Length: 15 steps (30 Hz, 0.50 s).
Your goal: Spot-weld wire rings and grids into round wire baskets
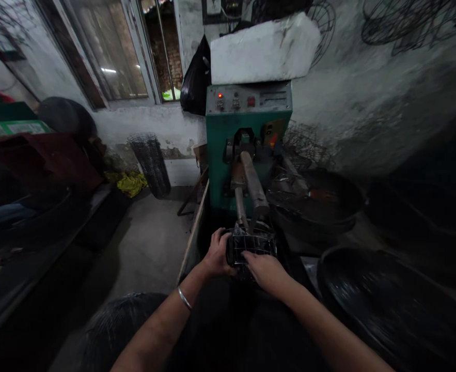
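Observation:
A small wire basket (pixel 256 244) of thin metal rods is between my hands, in front of the green machine (pixel 220 155). My left hand (pixel 217 256) grips its left side, the fingers bent over the edge. Across the near side lies my right hand (pixel 265 269), its thumb and fingers closed on the wires. Two metal arms jut from the machine toward me: the thick upper arm (pixel 255 186) ends just above the basket, and the thinner lower arm (pixel 240 206) reaches its far edge. Whether the arms touch the wires is too dark to tell.
A white foam block (pixel 264 51) rests on the machine, whose control panel (pixel 249 99) shows a lit red lamp. To the right stand a dark round tub (pixel 316 206) and a large black plastic-covered bundle (pixel 367 299). A rolled mesh (pixel 150 165) leans at the wall.

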{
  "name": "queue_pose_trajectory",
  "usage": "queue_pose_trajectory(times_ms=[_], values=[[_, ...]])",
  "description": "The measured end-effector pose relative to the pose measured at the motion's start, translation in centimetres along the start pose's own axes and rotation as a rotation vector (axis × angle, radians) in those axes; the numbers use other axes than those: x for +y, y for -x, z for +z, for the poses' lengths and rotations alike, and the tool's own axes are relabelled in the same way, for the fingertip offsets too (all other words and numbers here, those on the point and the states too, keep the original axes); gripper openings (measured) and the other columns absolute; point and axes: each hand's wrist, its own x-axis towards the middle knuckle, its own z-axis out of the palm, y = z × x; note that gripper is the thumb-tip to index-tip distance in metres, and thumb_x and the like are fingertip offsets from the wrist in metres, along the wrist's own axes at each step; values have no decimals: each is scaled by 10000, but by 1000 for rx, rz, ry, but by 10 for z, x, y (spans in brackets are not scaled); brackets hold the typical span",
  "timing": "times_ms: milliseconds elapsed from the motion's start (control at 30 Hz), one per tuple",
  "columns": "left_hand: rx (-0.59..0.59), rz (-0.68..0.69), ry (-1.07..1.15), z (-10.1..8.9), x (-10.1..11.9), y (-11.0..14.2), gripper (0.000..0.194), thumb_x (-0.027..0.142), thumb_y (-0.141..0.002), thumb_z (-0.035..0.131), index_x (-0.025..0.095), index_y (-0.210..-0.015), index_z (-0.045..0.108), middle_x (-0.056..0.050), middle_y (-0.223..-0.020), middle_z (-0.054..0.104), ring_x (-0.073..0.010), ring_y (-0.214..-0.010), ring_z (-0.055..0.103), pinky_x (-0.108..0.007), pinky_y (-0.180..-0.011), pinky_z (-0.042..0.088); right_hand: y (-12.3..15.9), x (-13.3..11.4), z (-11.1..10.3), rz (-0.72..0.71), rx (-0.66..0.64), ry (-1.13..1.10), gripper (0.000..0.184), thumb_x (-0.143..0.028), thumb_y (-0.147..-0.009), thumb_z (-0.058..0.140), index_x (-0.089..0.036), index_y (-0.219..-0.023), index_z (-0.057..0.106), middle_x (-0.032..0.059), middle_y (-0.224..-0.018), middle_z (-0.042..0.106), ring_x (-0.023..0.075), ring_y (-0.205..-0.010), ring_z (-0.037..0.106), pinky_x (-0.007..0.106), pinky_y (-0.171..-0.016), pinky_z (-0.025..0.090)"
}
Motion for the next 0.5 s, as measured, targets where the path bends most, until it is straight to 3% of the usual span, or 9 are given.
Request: queue_pose_trajectory(times_ms=[500], values=[[11,45,9,12,6,-15,1113,435,-450,900,95,-1372,377,-243,-1402,289,-445,-1359,298,-595,-1140,329,4,15,-3,39,6,4,355,-75,-933,446,-118,-1261,575,151,-1106,714,300,-947,704,340,-767,521]])
